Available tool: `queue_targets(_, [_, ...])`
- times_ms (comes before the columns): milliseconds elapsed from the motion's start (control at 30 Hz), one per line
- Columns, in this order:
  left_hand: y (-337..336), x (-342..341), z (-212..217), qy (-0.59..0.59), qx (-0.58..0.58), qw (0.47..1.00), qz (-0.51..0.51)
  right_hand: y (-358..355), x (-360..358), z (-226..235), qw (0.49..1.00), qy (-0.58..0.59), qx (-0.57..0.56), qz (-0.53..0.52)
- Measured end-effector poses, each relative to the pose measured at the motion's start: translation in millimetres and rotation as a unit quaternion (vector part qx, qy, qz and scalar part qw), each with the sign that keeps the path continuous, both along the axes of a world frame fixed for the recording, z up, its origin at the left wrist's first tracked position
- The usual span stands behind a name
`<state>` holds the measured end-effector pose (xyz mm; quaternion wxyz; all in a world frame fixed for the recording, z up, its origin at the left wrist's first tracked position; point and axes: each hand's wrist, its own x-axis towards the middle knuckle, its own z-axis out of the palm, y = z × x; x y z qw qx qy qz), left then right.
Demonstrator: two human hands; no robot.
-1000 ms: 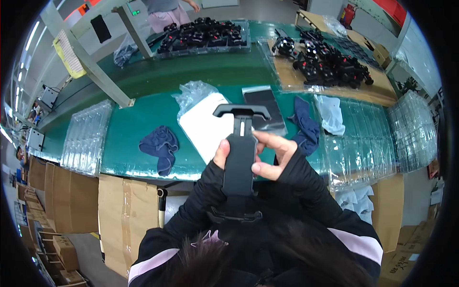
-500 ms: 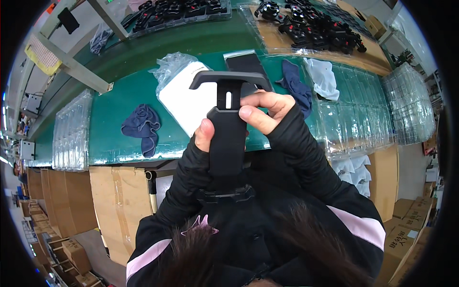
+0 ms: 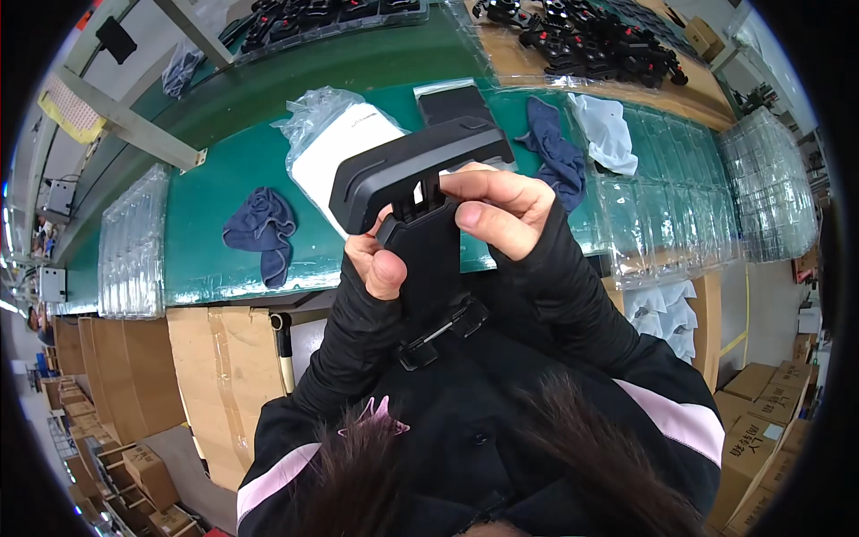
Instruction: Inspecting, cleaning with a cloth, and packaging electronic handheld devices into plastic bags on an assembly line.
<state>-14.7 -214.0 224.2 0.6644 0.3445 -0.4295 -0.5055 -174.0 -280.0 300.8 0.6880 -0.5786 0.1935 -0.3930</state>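
Black plastic bracket with wide curved end bar [image 3: 434, 255]: tilted, between both hands, in front of torso. Left hand [image 3: 376, 262]: grasps bracket's left side. Right hand [image 3: 507, 210]: thumb and index finger grip bracket near slotted neck. Beyond, on glossy green tabletop [image 3: 206, 210]: crumpled dark-blue cloth [image 3: 261, 230], left; flat white item in clear plastic bag [image 3: 327, 170], centre. Farther: piled black parts with red details [image 3: 595, 54].

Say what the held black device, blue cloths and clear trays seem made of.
Black device: probably matte molded plastic, with crisp edges and faint sheen. Blue cloths: likely fabric, dull and crumpled. Clear trays: apparently thin glossy plastic, see-through with glints.
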Motion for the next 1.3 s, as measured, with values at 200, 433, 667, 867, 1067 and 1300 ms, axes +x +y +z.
queue_targets(200, [-3.5, -6.4, 25.9, -0.059, -0.038, 0.996, 0.047, 0.2, 3.4, 3.7, 1.0, -0.005, 0.029, -0.011])
queue_targets(433, [1.4, -11.4, 26.6, 0.319, 0.143, 0.897, -0.272, -20.2, 10.1, -3.2, 0.989, 0.125, 0.067, -0.052])
queue_targets(667, [-21.6, 26.2, 21.3, 0.39, 0.191, 0.894, -0.112, -16.9, -3.3, -15.8, 0.965, 0.096, -0.154, -0.191])
queue_targets(867, [-35.5, 42.1, 9.1, 0.349, 0.15, 0.925, 0.005, 5.4, 10.5, -0.6, 0.848, 0.077, -0.506, -0.134])
queue_targets(1067, [-39.1, 28.3, 36.5, 0.298, 0.213, 0.929, 0.058, 34.6, 19.2, -13.3, 0.915, 0.146, -0.373, -0.042])
queue_targets(1300, [-34.7, 41.0, 48.3, 0.355, 0.171, 0.918, -0.047, 40.3, 12.5, -8.5, 0.906, 0.081, -0.415, -0.023])
